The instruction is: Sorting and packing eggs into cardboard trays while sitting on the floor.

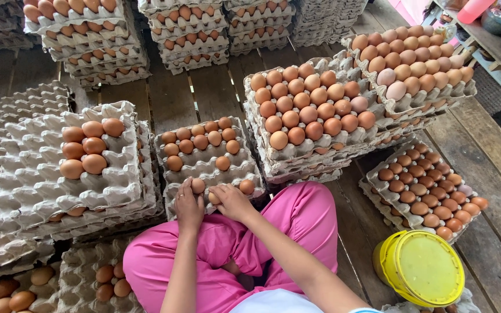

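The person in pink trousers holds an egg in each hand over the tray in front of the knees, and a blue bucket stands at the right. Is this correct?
Not quite: the bucket is yellow, not blue, as the head view shows. The rest holds: left hand and right hand each hold an egg over the tray.

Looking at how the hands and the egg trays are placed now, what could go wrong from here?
1. The left hand and right hand each touch a brown egg at the near edge of the grey pulp egg tray; an egg could slip off onto the pink trousers or the wooden plank floor.
2. The tall stack of filled trays sits unevenly and close beside the hands; a bump might shift it.
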